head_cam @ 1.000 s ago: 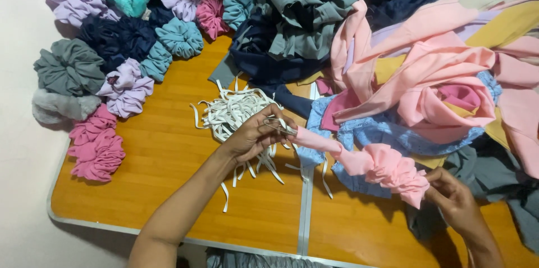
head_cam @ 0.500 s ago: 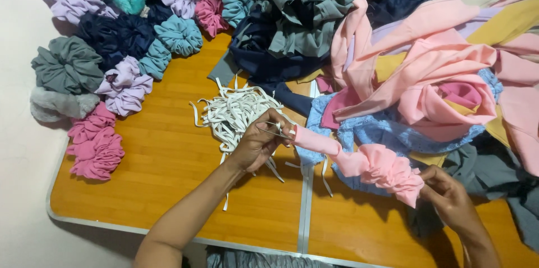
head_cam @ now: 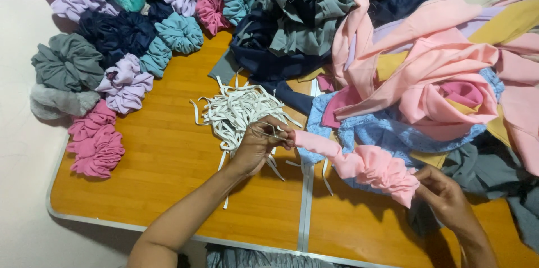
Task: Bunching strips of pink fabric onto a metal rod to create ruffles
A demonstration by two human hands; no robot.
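My left hand pinches one end of a pink fabric tube, with a thin metal pin between the fingers, right beside a heap of white elastic strips. My right hand grips the tube's other end, where the pink cloth is bunched into gathers. The tube stretches between both hands above a wooden folding table.
Finished scrunchies in pink, lilac, grey, teal and navy line the table's left and far side. A large pile of loose fabric in pink, blue, yellow, grey and navy covers the right half.
My left hand has shifted slightly right along the tube's end. The right hand has moved a little right and down, keeping its hold on the gathered end.
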